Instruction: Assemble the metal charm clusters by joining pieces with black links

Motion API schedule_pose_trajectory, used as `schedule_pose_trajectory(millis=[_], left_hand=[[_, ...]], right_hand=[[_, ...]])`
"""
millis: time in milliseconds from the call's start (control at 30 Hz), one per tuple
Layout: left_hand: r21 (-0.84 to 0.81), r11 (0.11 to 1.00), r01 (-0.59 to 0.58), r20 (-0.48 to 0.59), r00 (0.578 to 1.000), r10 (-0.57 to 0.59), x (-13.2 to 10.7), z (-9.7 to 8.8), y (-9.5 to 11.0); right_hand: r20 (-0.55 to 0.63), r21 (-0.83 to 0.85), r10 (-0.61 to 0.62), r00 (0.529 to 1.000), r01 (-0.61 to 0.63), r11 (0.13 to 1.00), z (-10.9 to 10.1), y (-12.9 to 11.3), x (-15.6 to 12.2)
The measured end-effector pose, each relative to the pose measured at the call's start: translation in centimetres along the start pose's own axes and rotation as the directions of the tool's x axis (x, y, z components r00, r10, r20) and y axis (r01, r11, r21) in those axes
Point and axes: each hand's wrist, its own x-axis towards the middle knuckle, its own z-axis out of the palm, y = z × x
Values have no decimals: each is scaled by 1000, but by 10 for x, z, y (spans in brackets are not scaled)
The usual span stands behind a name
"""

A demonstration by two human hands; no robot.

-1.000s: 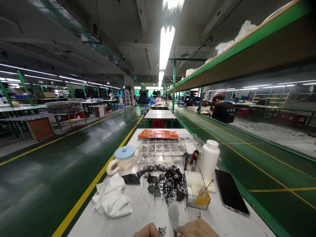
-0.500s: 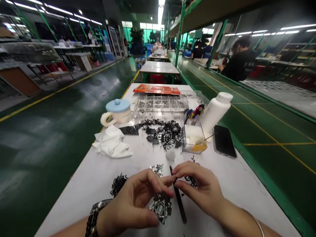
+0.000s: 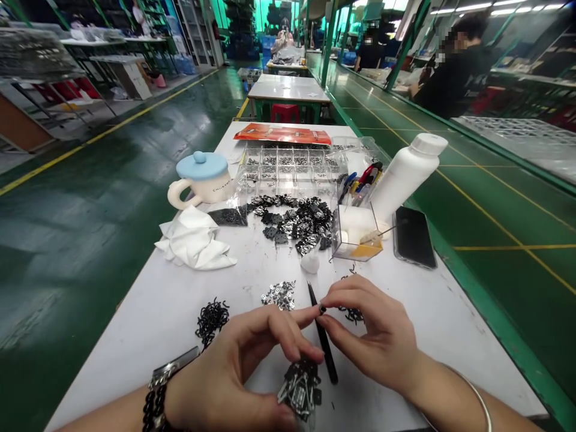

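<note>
My left hand grips a small black and silver metal assembly between thumb and fingers, its index finger stretched to the right. At that fingertip, my right hand pinches a tiny dark part between thumb and index finger; its exact kind is too small to tell. Black tweezers lie on the table beneath the fingertips. A pile of small silver plates is beyond my left hand. Black curved pieces lie at its left, and more black curved pieces sit partly hidden behind my right hand.
Farther back lie a heap of black metal parts and a clear compartment box. A lidded mug and crumpled tissue stand left. At right are a white bottle, clear holder and phone. A person sits beyond.
The view has tilted down, so the table things appear higher. Both hands keep their hold, and the metal assembly has shifted slightly down and right in the picture.
</note>
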Motion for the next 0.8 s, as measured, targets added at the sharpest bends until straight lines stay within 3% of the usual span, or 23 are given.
schedule_pose_trajectory(millis=[433,667,800], left_hand=[[-5,999,-40,37,999,40,1,-3,-3],[-27,999,-39,13,999,40,0,-3,-3],[-71,997,-10,11,1000,11,0,-3,-2]], right_hand=[[57,-30,-55,997,56,998,-5,4,0],[88,46,56,995,-60,997,-6,6,1],[80,41,53,995,-57,998,-6,5,0]])
